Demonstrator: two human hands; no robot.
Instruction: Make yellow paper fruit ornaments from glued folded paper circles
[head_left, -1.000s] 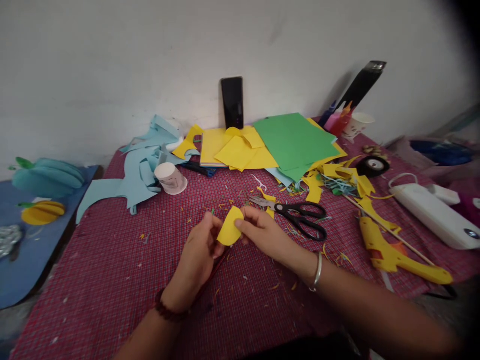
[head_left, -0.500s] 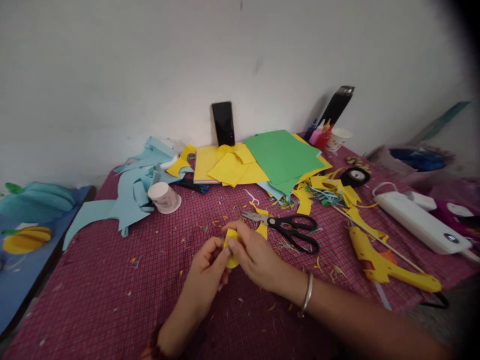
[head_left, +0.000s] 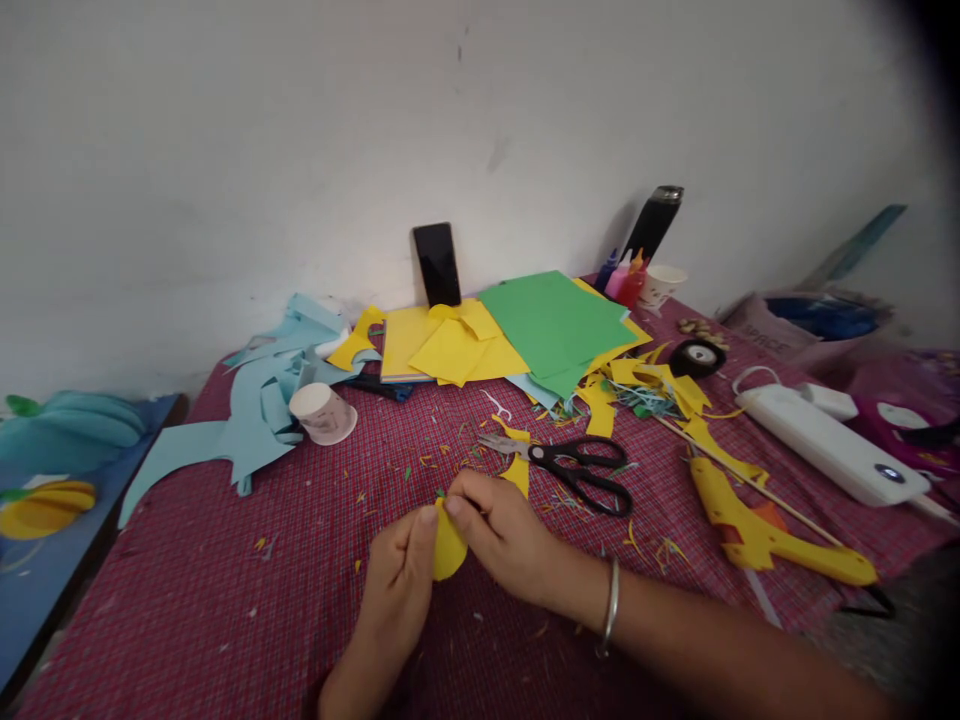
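Between my two hands, over the front of the table, is a rounded yellow paper piece with a bit of green at its top. My left hand pinches its left edge with the thumb on top. The fingers of my right hand close on its upper right side, partly covering it. Just beyond my right hand lie black-handled scissors, their blades over a yellow paper scrap. Small paper clippings are scattered around them.
Light blue paper scraps and a paper cup sit left. Behind are green sheets, yellow sheets and a phone against the wall. Right are a yellow glue gun, a white power strip and black tape.
Both hands have shifted on the yellow paper piece, so more of its rounded face and a green tip show. The camera view has tilted slightly; the table things look unmoved.
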